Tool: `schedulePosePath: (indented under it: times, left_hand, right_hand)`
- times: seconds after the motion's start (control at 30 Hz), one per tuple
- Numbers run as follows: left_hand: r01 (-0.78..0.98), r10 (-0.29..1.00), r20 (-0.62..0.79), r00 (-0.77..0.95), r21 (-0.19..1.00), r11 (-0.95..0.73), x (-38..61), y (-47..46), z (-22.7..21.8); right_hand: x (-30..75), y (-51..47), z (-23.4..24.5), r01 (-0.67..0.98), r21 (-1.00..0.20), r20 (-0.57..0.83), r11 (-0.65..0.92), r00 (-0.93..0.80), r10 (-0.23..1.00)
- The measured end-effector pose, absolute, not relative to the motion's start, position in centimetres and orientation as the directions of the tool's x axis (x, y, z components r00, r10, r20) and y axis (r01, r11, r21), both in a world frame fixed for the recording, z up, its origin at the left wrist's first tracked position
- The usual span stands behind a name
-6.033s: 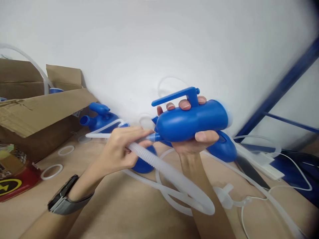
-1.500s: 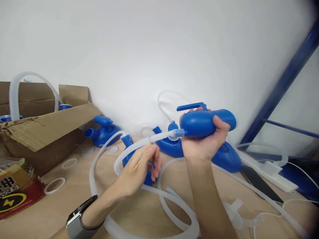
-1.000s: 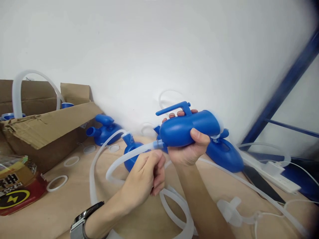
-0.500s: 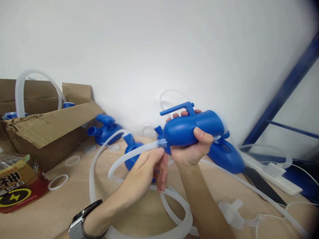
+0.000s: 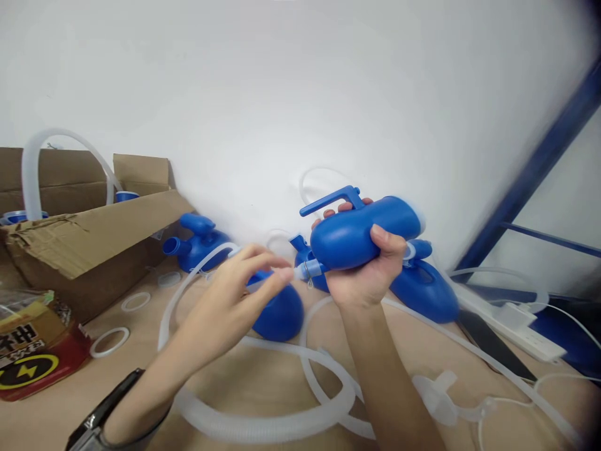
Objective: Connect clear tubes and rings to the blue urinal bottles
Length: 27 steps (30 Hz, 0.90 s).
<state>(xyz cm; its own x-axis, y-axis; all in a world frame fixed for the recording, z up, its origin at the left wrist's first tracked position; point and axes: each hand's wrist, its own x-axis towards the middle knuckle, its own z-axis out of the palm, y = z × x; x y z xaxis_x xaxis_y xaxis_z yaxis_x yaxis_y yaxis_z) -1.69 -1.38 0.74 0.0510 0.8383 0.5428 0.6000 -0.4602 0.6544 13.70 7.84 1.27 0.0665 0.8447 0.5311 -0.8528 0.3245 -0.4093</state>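
Note:
My right hand (image 5: 370,263) is wrapped round a blue plastic urinal bottle (image 5: 352,233), tilted with its base toward the right and its handle on top. A short pale-blue spout (image 5: 313,269) with a thin wire clamp (image 5: 307,275) sticks out at its lower left. On that spout fits the end of a translucent hose (image 5: 299,272). The thumb and fingers of my left hand (image 5: 248,282) are closed on this hose just left of the clamp; the grip partly hides it. Behind my left hand stands another blue bottle (image 5: 282,313).
A cardboard box (image 5: 94,225) with hosed bottles stands left, near a red-yellow package (image 5: 32,357) and white rings (image 5: 110,342). More blue bottles (image 5: 425,291) stand behind. A looped hose (image 5: 263,426) crosses the table; a power strip (image 5: 526,335) and phone-like dark slab (image 5: 498,351) lie right.
My left hand has shifted left and up, from under the joint to a pinch on the hose. The wire clamp shows more plainly. The bottle has barely moved.

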Motion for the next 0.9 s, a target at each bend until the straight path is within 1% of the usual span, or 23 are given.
schedulePosePath:
  times: [0.1,0.13,0.17,0.2,0.23,0.3,0.37,0.43,0.47,0.53,0.63,0.73,0.83,0.9]
  left_hand:
    - [0.508,0.909,0.339,0.241,0.754,-0.416,-2.4,-0.9,1.1]
    - [0.499,0.916,0.294,0.273,0.771,-0.396,-2.4,-0.9,1.2]
    - [0.503,0.917,0.278,0.285,0.771,-0.39,-2.4,-0.9,1.2]
    - [0.521,0.914,0.296,0.278,0.753,-0.403,-2.3,-0.9,1.1]
    - [0.55,0.903,0.343,0.26,0.716,-0.43,-2.1,-0.9,0.9]
    - [0.617,0.854,0.468,0.227,0.61,-0.498,-1.7,-0.9,0.5]
    - [0.652,0.788,0.57,0.234,0.509,-0.562,-1.3,-0.8,0.1]
    - [0.645,0.729,0.634,0.258,0.449,-0.618,-1.1,-0.6,-0.1]
    - [0.631,0.716,0.645,0.267,0.445,-0.636,-1.0,-0.5,-0.1]
    - [0.598,0.736,0.619,0.276,0.489,-0.635,-1.1,-0.4,0.0]
    - [0.566,0.794,0.533,0.291,0.574,-0.592,-1.4,-0.4,0.3]
    - [0.57,0.807,0.493,0.324,0.579,-0.583,-1.5,-0.7,0.3]
    - [0.581,0.804,0.49,0.337,0.564,-0.587,-1.5,-0.9,0.2]
    - [0.549,0.835,0.452,0.314,0.631,-0.548,-1.4,-0.9,0.2]
  right_hand:
    - [13.7,7.5,1.3,-0.85,-0.414,0.579,0.327,0.031,0.815]
    - [13.7,7.5,1.3,-0.847,-0.417,0.586,0.331,0.028,0.81]
    - [13.8,7.5,1.3,-0.843,-0.422,0.59,0.335,0.025,0.807]
    - [13.9,7.5,1.3,-0.837,-0.43,0.595,0.338,0.019,0.803]
    - [14.0,7.5,1.3,-0.831,-0.436,0.598,0.345,0.019,0.801]
    - [14.2,7.6,1.5,-0.816,-0.456,0.589,0.355,0.023,0.808]
    - [14.5,7.6,1.7,-0.808,-0.478,0.538,0.344,0.041,0.842]
    - [14.8,7.5,2.0,-0.807,-0.502,0.454,0.31,0.059,0.889]
    - [14.9,7.5,2.1,-0.807,-0.512,0.419,0.295,0.065,0.906]
    - [14.9,7.3,2.3,-0.808,-0.513,0.399,0.29,0.075,0.914]
    - [14.8,7.3,2.3,-0.807,-0.501,0.456,0.312,0.06,0.888]
    - [14.5,7.2,2.1,-0.815,-0.505,0.47,0.283,0.015,0.882]
    - [14.4,7.1,2.1,-0.823,-0.517,0.436,0.234,-0.017,0.9]
    - [14.6,6.9,2.1,-0.816,-0.535,0.432,0.22,-0.039,0.901]
